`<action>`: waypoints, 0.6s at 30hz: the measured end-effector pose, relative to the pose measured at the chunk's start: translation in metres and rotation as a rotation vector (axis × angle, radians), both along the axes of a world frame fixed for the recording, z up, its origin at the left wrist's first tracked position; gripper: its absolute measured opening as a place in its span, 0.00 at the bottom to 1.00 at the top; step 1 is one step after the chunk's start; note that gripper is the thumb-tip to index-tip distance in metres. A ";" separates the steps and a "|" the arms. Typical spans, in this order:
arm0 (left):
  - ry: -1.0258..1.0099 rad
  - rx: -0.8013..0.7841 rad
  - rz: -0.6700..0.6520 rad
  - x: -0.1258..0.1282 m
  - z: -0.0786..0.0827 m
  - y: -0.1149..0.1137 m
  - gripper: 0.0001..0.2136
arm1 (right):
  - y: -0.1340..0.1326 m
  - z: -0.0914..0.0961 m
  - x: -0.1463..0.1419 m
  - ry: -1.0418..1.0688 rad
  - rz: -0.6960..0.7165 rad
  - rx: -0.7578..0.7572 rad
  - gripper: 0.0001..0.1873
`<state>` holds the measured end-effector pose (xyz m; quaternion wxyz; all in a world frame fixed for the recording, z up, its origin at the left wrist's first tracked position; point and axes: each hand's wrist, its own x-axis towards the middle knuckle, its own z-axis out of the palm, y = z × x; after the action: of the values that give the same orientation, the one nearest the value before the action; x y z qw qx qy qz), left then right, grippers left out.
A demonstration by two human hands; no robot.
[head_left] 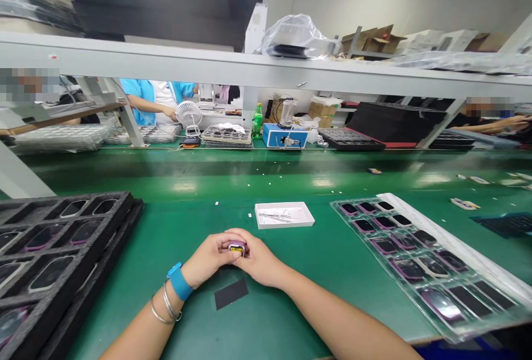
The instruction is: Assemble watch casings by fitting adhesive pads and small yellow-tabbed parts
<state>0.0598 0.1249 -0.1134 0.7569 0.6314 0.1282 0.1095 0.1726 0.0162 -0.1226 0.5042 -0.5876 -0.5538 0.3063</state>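
Between my two hands is a small purple-framed watch case (236, 248), its opening facing me and a yellow part showing inside. My left hand (211, 256) grips it from the left with fingers closed, and my right hand (256, 257) is wrapped round its other side. Fingers hide most of the frame. Just below them, a dark rectangular sheet (231, 294) lies on the green work surface (199, 327). Beyond my hands sits a shallow white box (284, 216) with tweezers and small bits in it.
Black foam trays (120, 210) with watch frames are stacked at left. A clear plastic tray (415, 255) of purple and white frames lies at right. Farther back are a blue machine (285, 136), a green bottle (257, 122), a small fan (189, 115) and co-workers under a shelf beam (208, 66).
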 end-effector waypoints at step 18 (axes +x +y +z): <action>-0.146 -0.198 0.695 -0.003 -0.002 0.038 0.24 | 0.005 -0.005 0.014 -0.030 -0.224 -0.054 0.21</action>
<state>0.0567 0.1625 -0.1158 0.7391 0.4645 0.2905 0.3920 0.1871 0.0212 -0.1274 0.5110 -0.6637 -0.4835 0.2540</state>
